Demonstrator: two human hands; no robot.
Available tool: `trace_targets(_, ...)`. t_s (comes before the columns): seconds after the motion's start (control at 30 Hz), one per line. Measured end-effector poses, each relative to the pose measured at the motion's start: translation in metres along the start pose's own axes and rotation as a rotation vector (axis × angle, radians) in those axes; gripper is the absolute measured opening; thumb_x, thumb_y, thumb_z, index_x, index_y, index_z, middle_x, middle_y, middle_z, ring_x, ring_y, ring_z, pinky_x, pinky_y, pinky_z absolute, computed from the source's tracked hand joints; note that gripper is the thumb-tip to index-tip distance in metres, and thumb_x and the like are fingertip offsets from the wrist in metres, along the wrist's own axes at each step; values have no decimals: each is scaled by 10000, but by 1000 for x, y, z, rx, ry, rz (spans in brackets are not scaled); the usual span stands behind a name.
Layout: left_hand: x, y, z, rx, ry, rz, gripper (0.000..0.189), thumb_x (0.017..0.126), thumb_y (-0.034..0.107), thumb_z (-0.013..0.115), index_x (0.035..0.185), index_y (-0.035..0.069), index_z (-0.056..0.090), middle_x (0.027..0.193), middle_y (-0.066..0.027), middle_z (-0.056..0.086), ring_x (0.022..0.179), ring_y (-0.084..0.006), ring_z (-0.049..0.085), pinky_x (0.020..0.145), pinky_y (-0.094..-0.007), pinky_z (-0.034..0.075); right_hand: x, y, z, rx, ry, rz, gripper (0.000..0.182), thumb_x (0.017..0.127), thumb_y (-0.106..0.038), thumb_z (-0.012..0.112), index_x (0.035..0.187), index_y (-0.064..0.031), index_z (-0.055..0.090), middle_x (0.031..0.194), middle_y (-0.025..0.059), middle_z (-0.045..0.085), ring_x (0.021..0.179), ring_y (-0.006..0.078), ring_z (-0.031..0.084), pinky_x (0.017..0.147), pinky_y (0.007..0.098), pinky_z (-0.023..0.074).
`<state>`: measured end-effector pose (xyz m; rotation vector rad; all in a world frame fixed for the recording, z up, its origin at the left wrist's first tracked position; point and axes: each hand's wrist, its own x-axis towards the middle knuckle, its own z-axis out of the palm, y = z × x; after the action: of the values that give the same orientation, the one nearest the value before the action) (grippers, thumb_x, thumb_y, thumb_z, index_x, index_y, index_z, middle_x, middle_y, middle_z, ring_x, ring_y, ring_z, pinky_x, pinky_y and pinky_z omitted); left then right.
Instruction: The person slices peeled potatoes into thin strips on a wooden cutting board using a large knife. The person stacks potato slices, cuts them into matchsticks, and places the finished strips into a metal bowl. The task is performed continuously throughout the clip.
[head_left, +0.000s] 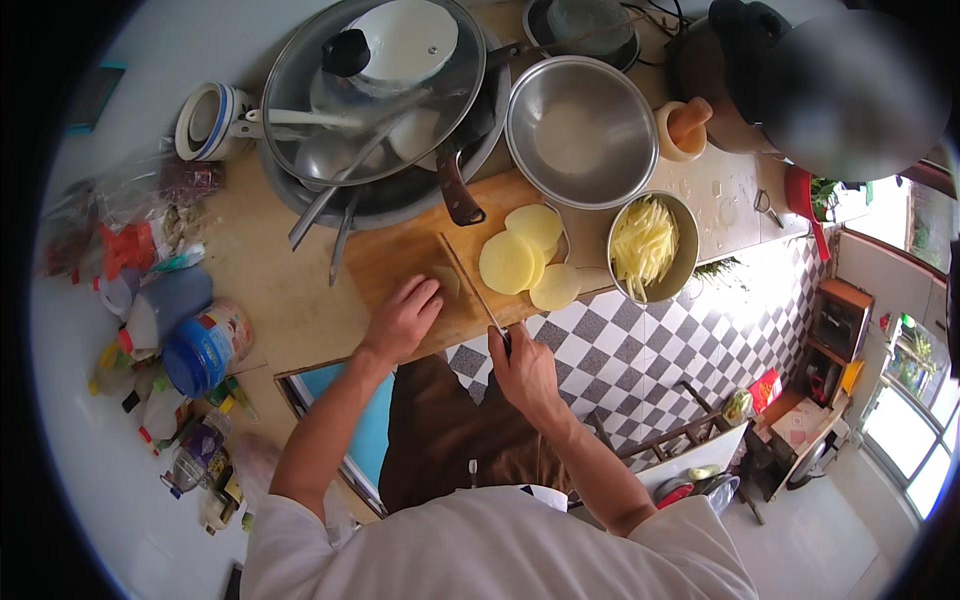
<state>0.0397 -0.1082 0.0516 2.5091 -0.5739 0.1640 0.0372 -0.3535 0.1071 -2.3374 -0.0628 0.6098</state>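
My right hand (527, 367) grips the handle of a kitchen knife (471, 282). The blade, seen nearly edge-on, stands over a wooden cutting board (405, 244). Left of the blade, the curled fingertips of my left hand (406, 315) rest on a pale potato piece (448, 280), partly hidden by the fingers. Just right of the knife lie several round potato slices (507, 262), overlapping on the board. Beyond them, a metal bowl (691, 259) by the counter's front edge holds thin potato shreds (643, 247).
A large steel bowl (581, 131) stands behind the slices. At the back left, a glass lid (300, 67) covers part of a wide basin with utensils. A mortar with a pestle (688, 121) and a peeler (768, 208) are farther right. Bottles and tubs (196, 356) crowd the left side.
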Motion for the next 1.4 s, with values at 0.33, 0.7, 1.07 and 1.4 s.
trace_targets(0.33, -5, -48, 30, -156, -102, 163, 242, 759, 52, 635, 975, -15, 722, 1079, -104, 714, 991, -291, 675, 791, -411, 614, -9, -28, 29, -247, 59, -10, 300, 1001, -237, 670, 873, 14, 566, 608, 234, 644, 654, 437, 703, 1007, 522, 439)
trace_targets(0.7, -9, -57, 26, -152, -118, 216, 290, 800, 98, 660, 1056, -18, 732, 1091, -96, 704, 989, -276, 682, 760, -392, 610, 8, -32, 51, -207, 86, -7, 285, 1013, -209, 680, 852, -1, 571, 632, 248, 652, 607, 442, 683, 692, 525, 526)
trace_targets(1.07, -28, -53, 24, -147, -104, 185, 200, 829, 114, 670, 982, 0, 728, 1098, -89, 696, 1013, -256, 673, 743, -387, 606, 2, -28, 60, -183, 109, -52, 311, 1008, -204, 697, 820, 10, 574, 629, 257, 644, 610, 457, 683, 547, 530, 542)
trace_targets(1.4, 7, -32, -10, -50, -103, 204, 356, 813, 94, 682, 1157, 3, 675, 1224, -97, 651, 1161, -284, 628, 949, -396, 553, -24, -9, 73, 87, 297, 100, 165, 983, -166, 717, 965, -8, 671, 755, 270, 706, 705, 434, 723, 700, 455, 569)
